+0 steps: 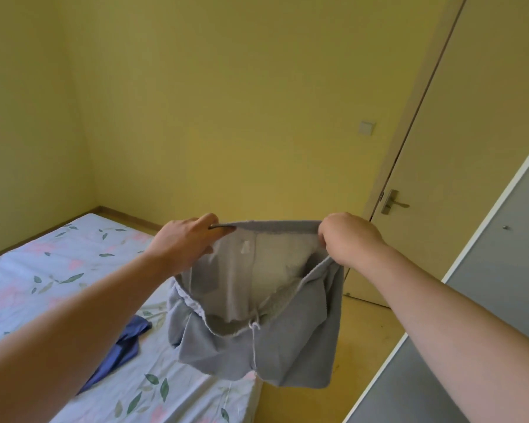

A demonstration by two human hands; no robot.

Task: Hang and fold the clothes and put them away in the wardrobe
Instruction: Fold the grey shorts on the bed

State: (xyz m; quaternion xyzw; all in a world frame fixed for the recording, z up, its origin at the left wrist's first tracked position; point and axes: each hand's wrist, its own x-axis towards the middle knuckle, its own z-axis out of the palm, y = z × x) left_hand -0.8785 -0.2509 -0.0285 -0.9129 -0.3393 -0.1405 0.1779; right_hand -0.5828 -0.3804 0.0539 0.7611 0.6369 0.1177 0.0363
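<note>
Both arms reach out ahead, and a pair of grey shorts (pixel 257 346) hangs between them in mid-air. The left hand (pixel 184 239) pinches one end of the waistband, fingers curled over the cloth. The right hand (pixel 347 239) is balled tight around the other end. The hands are held apart, so the far edge of the waistband runs taut and nearly level between them. The near edge sags low, leaving the shorts gaping open at the top. Inside you can see the paler lining and a small white label (pixel 245 247). A drawstring (pixel 254 329) dangles from the middle of the sagging edge, down over the front.

The shorts touch nothing but the hands. Their lower hem hangs above the bed's near corner and the yellowish floor (pixel 358 346) beside it. The bed (pixel 58 270) lies to the left, covered in a pale sheet printed with leaves and pink flowers. A blue garment (pixel 119 352) lies crumpled on it, just left of the shorts and lower, partly hidden behind the left forearm.

Yellow walls (pixel 226 102) close the room in behind. A light switch (pixel 366 127) sits on the wall near a closed door (pixel 471 132) with a metal handle (pixel 393 203). At the far right stands a grey panel (pixel 501 270) with a white edge and a small knob (pixel 506 228).
</note>
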